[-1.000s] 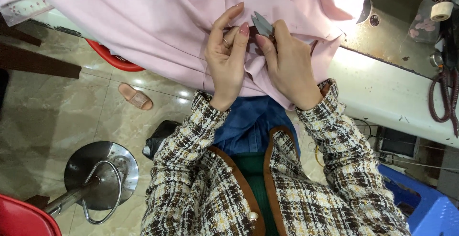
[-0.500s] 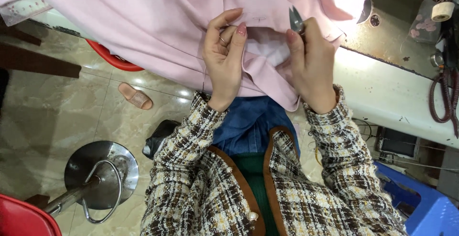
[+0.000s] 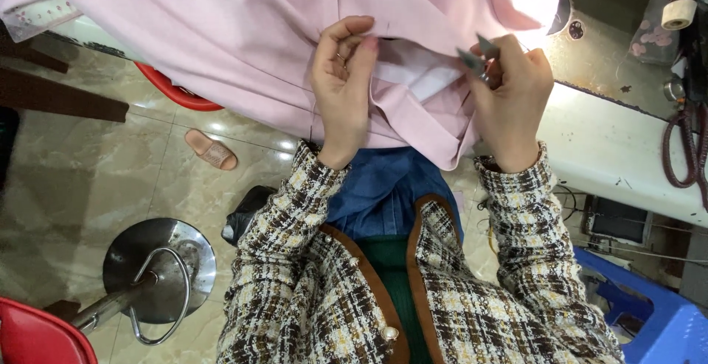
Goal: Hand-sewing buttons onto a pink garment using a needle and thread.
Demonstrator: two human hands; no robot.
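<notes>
Pink fabric (image 3: 243, 32) drapes from the near edge of the white sewing table (image 3: 627, 157) down over the person's lap, spreading under and between both hands. The left hand (image 3: 343, 91) pinches a fold of it, fingers curled onto the cloth. Just to its right, the right hand (image 3: 512, 102) grips small metal thread snips (image 3: 476, 58), their blades parted and pointing toward a white patch (image 3: 417, 76) showing between the two hands, while the hand rests against the cloth's edge.
</notes>
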